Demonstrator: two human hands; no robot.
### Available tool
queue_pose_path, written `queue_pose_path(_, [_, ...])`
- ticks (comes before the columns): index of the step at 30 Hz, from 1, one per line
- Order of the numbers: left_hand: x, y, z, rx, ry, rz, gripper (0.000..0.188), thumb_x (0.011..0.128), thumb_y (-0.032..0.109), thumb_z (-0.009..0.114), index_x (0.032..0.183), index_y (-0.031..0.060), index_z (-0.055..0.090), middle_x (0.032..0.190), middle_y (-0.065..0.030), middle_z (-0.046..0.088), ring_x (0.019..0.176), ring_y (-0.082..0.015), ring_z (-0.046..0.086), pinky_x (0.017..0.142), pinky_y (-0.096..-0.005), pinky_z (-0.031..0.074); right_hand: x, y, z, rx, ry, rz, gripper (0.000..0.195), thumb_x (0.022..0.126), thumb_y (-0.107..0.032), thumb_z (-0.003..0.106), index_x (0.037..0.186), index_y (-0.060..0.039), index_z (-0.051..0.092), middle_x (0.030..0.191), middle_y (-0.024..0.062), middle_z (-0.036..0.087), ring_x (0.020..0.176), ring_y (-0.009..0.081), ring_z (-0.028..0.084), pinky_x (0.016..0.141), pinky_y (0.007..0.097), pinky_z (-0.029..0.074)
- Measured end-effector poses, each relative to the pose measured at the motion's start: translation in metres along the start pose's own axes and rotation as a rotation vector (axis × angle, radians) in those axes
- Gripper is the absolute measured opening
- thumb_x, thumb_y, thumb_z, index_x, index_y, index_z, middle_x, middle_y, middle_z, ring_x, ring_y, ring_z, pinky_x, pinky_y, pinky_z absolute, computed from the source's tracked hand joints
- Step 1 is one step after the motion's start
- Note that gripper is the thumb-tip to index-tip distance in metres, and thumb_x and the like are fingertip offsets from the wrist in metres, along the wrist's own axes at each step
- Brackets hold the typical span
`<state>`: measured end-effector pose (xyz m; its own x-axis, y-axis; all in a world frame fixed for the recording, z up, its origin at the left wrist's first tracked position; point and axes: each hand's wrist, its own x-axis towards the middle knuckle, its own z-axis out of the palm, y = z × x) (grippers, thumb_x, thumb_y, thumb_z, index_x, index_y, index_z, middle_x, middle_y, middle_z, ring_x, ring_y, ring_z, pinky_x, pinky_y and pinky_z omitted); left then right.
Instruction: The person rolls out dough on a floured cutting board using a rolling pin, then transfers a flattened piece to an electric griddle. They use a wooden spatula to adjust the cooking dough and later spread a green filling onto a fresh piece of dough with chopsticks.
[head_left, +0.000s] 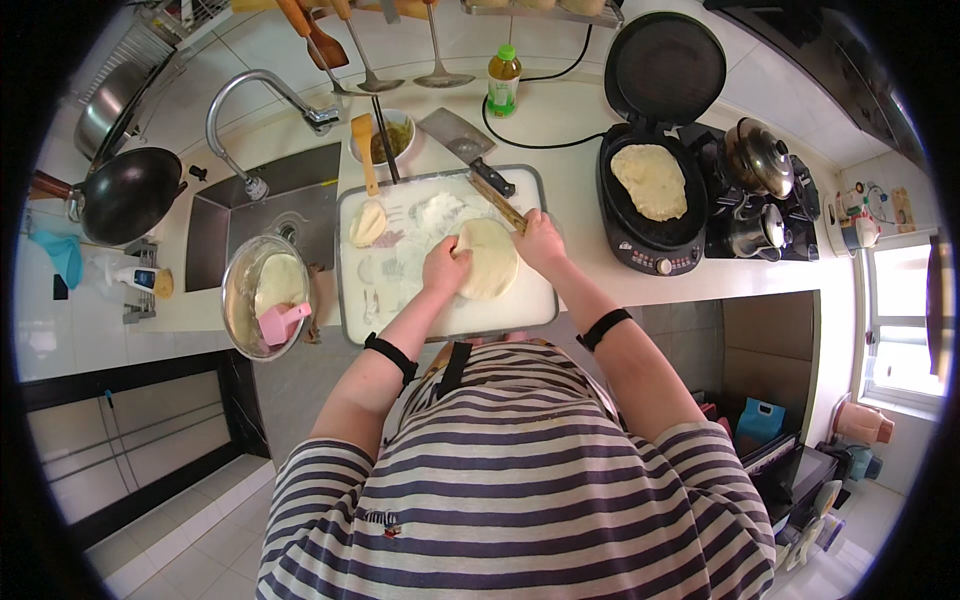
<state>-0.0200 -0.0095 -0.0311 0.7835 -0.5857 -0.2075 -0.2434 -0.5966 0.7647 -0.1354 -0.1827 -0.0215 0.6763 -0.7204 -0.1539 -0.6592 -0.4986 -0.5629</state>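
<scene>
A round, flattened piece of dough (489, 262) lies on a floured white cutting board (409, 315). My left hand (446, 266) is at the dough's left edge, its thumb and fingers closed on it. My right hand (540, 241) grips one end of a wooden rolling pin (495, 199), which slants up and left beyond the dough. A smaller dough piece (368, 223) rests at the board's upper left, and loose flour (442, 210) lies near the middle. At the board's top edge is the black handle of a cleaver (457, 135).
An open electric griddle (651, 247) to the right holds a flatbread (649, 182). A steel bowl (227, 300) with dough and a pink scoop (281, 324) stands at the left, by the sink (206, 259). Behind the board are a bowl of filling (401, 139), chopsticks, a wooden spatula (363, 142) and a bottle (503, 82).
</scene>
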Motion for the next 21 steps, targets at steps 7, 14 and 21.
queue_pose_path(7, [-0.007,-0.040,-0.024,-0.186,-0.028,-0.141,0.029,0.083,0.017,0.067,0.106,0.0008,0.064,0.091,-0.0181,0.070,0.087,-0.0329,0.067,0.079,-0.0383,0.051,-0.061,0.015,-0.032,-0.016,-0.134,-0.398,0.029,0.076,-0.010,0.062,0.103,-0.0045,0.053,0.105,0.0140,0.057,0.101,0.0346,0.058,0.086,0.0439,0.049])
queue_pose_path(14, [-0.041,-0.037,-0.054,0.270,0.105,0.419,0.043,0.096,0.020,0.052,0.135,0.0035,0.048,0.138,-0.0173,0.051,0.129,-0.0347,0.045,0.107,-0.0456,0.037,-0.079,0.020,-0.008,-0.018,-0.119,-0.539,0.033,0.069,-0.003,0.059,0.102,-0.0059,0.056,0.118,0.0122,0.056,0.111,0.0328,0.054,0.097,0.0426,0.044])
queue_pose_path(21, [-0.039,-0.026,-0.035,0.741,-0.142,0.576,0.066,0.099,0.038,0.046,0.152,0.0059,0.026,0.160,-0.0103,0.020,0.149,-0.0300,0.014,0.118,-0.0566,0.015,-0.066,0.002,0.011,-0.388,-0.098,-0.514,0.061,0.095,-0.036,0.052,0.148,-0.0129,0.032,0.156,0.0171,0.024,0.146,0.0338,0.019,0.116,0.0593,0.013])
